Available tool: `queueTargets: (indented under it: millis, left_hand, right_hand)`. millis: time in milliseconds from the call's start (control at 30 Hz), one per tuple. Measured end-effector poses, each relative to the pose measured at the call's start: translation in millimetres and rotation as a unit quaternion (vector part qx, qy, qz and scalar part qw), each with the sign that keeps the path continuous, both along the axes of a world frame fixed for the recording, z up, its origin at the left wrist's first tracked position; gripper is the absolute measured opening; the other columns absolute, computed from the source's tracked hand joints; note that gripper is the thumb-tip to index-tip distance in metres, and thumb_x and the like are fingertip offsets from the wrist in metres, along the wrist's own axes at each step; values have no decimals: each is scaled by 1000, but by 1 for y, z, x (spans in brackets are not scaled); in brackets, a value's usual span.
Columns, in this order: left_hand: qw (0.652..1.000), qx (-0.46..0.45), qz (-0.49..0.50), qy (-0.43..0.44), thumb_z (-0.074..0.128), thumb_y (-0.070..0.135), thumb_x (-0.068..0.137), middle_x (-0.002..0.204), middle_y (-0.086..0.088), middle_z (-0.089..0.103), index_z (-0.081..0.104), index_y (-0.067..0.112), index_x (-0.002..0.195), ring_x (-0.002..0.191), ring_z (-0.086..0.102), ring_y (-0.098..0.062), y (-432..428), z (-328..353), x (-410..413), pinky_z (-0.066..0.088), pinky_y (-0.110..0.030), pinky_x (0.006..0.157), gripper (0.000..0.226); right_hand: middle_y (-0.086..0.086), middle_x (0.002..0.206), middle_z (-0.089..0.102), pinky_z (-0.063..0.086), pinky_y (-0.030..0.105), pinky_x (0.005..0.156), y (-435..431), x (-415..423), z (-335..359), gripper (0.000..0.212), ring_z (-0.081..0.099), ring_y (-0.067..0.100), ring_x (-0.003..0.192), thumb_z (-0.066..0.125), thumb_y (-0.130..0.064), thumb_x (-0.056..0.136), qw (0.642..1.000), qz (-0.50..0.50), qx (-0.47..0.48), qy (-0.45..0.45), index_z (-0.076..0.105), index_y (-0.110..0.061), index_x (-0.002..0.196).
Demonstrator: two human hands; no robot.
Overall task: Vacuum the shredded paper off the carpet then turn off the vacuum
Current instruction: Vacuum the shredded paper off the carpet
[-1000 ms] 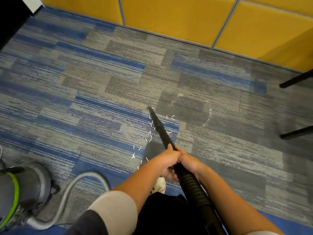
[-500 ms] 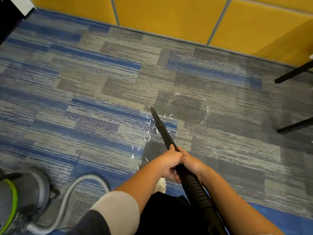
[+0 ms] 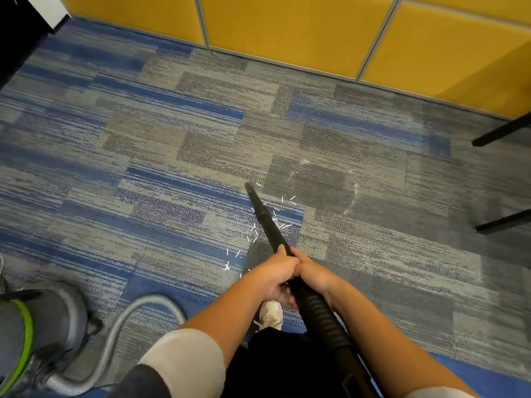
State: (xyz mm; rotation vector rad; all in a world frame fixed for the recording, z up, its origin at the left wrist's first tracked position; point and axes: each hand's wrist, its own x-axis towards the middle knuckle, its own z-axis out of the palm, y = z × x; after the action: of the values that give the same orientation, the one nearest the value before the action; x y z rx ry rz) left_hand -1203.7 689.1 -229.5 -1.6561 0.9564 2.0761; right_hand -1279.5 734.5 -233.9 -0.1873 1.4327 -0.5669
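Where the wand (image 3: 265,216) points, thin white shreds (image 3: 227,266) lie scattered.

A single wide-angle camera worn on the person's head looks forward and steeply down; the left hand (image 3: 275,278) and right hand (image 3: 311,275), both on the vacuum tube (image 3: 267,222), sit close under the lens, low and central; the carpet (image 3: 172,156) fills most of the frame, farther off; yellow wall panels (image 3: 287,27) bend along the top edge; the vacuum body (image 3: 43,326) is cut by the lower left corner.
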Motion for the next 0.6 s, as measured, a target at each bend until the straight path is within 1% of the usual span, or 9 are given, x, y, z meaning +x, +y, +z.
queueTargets:
  millis: [67,133,167,233,300,400,500,600]
  left_hand:
    - [1000,-1,-4,8,32,25,100,80,-8,55,1,29,151,60,58,-21,1,2,-3,54,-35,48,60]
    - [1000,3,-4,15,32,24,100,80,-8,54,0,31,151,60,57,-20,2,2,-10,54,-35,46,60]
    - [1000,4,-5,17,32,23,100,82,-8,53,1,31,151,61,57,-20,2,1,-12,54,-35,47,61]
    - [1000,4,-14,21,33,19,99,87,-9,52,-1,33,151,62,57,-20,3,1,-16,54,-35,48,63]
    - [1000,2,-21,22,32,16,99,92,-11,53,0,34,151,61,57,-20,2,0,-15,54,-32,44,64]
    - [1000,-2,-21,20,34,15,97,87,-10,53,3,33,150,59,56,-18,-1,0,-8,54,-30,42,64]
    - [1000,-8,-15,8,33,13,96,96,-13,51,7,33,149,59,57,-20,-5,-1,2,54,-31,43,63]
    - [1000,-9,2,6,32,10,96,97,-12,54,0,34,151,59,59,-21,-8,2,13,53,-31,40,68]
  right_hand:
    - [11,66,53,41,19,35,2,-5,-1,73,48,15,36,32,9,87,1000,-1,4,0,21,-32,146]
    - [9,57,53,41,19,35,5,-12,-3,69,48,14,35,31,11,85,1000,-11,3,3,30,-37,135]
    - [9,54,53,41,19,35,6,-14,-4,69,48,15,35,31,12,84,1000,-16,1,4,31,-31,138]
    - [10,59,53,42,21,37,9,-18,-9,72,50,16,37,34,12,82,1000,-19,6,12,29,-27,143]
    - [12,70,56,44,24,42,10,-18,-13,78,53,18,44,38,11,81,1000,-12,15,20,24,-28,147]
    - [15,86,60,46,27,48,6,-13,-17,81,55,21,53,40,8,81,999,-1,23,22,19,-31,148]
    - [15,87,61,45,29,53,1,-2,-19,83,54,23,55,41,8,79,1000,13,18,14,19,-31,149]
    - [15,90,61,46,28,54,-2,5,-20,82,56,23,57,44,7,80,999,24,20,7,19,-31,149]
